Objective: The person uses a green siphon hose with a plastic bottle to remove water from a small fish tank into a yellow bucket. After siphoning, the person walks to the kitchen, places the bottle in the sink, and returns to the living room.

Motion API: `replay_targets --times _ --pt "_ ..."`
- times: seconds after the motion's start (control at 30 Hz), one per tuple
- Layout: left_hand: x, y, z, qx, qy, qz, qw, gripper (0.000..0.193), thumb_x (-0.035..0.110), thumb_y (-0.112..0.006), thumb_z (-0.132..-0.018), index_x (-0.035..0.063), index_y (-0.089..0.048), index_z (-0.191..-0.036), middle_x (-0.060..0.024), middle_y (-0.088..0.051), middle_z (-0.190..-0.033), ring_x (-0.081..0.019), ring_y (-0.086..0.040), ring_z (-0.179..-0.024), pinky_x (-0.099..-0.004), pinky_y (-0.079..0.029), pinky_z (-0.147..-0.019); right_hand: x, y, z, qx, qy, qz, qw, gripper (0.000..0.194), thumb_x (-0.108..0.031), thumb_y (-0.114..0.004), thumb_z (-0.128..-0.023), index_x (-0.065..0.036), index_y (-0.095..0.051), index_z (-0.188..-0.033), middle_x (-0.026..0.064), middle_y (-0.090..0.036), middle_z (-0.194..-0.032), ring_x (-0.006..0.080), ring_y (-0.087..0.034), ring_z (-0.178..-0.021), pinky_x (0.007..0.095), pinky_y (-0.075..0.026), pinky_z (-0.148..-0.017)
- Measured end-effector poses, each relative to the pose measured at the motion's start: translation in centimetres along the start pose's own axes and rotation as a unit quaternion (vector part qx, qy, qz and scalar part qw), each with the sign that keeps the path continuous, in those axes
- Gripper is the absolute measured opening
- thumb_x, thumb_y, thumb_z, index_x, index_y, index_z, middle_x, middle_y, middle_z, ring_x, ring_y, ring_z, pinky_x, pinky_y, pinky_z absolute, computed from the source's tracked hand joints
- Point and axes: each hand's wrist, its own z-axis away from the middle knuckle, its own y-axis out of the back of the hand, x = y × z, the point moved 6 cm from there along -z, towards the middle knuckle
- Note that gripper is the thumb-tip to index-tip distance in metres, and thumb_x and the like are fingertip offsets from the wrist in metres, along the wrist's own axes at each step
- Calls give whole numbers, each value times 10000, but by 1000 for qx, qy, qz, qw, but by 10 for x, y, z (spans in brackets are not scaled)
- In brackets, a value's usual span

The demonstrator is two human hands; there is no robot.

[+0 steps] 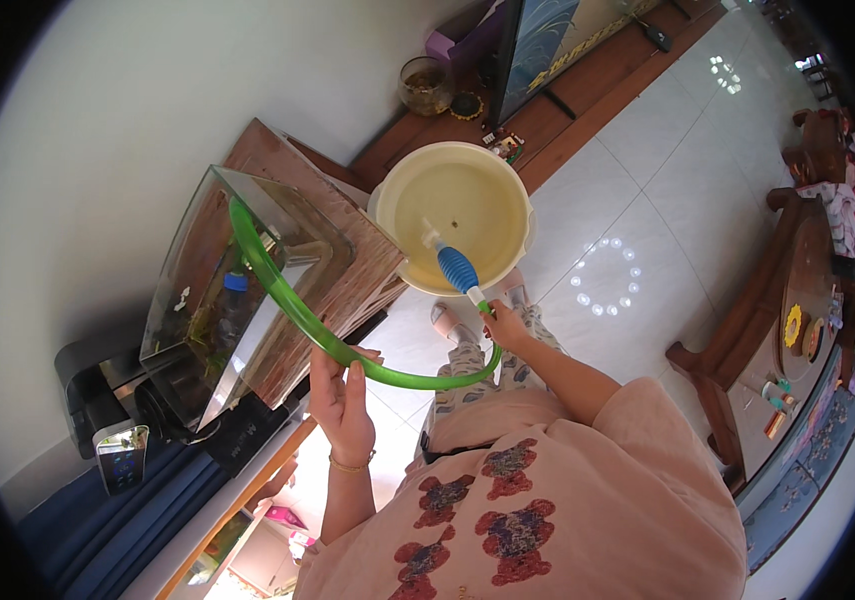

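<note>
A translucent green hose [397, 375] runs in a curve from inside a glass fish tank [337, 232] down to a blue ribbed siphon bulb [456, 270]. My left hand [341, 397] supports the hose midway, thumb on one side and fingers on the other. With my right hand [506, 328] I grip the hose just behind the bulb's white connector. The bulb's clear tip points over a cream plastic basin [457, 187] holding yellowish water with a small dark speck. In the tank are green plants and a bottle with a blue cap [235, 282]; the hose's far end is hard to make out.
The tank stands on a worn wooden cabinet [255, 150] against the wall. Behind the basin, a low wooden stand [585, 97] carries a television [540, 52] and a round glass bowl [426, 86]. A black device [89, 390] sits beside the tank. Wooden furniture [735, 330] lines the right.
</note>
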Motion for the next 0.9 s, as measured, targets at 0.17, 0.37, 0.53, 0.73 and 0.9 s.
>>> replay_targets --times 0.17,0.37,0.53,0.73,0.9 --pt "-1 0 1 -2 4 -8 1000 536 -22 -456 -943 -65 -305 -1456 -126 -638 -946 -171 -627 -880 -304 -503 -828 0 0 2 13 17 23 1000 248 -213 -582 -950 -15 -535 -1091 98 -656 -701 176 -657 -598 333 -525 -564" --pt "-1 -1 1 -2 8 -8 1000 540 -13 -471 -944 -61 -310 -1458 -129 -637 -964 -174 -628 -883 -306 -506 -826 2 1 1 32 26 28 999 245 -209 -583 -948 -17 -542 -1097 95 -662 -708 177 -661 -604 335 -525 -566" --pt "-4 0 1 1 0 -5 1000 541 -9 -482 -941 -61 -319 -1455 -126 -633 -972 -180 -633 -881 -313 -513 -822 3 1 -1 30 11 16 999 243 -210 -581 -950 -21 -548 -1099 91 -664 -709 170 -661 -605 333 -525 -565" --pt "-6 0 1 -1 -15 -25 1000 508 61 -453 -986 -46 -311 -1462 -113 -661 -980 -152 -643 -889 -287 -523 -809 6 1 -1 33 11 29 999 246 -220 -584 -949 -23 -549 -1093 89 -662 -697 170 -658 -594 333 -523 -563" --pt "-5 -2 0 -5 -11 -22 1000 509 64 -453 -987 -45 -310 -1463 -110 -657 -979 -151 -640 -888 -287 -520 -806 3 2 2 36 21 44 998 251 -228 -585 -946 -24 -552 -1088 89 -665 -693 176 -660 -590 337 -523 -565"
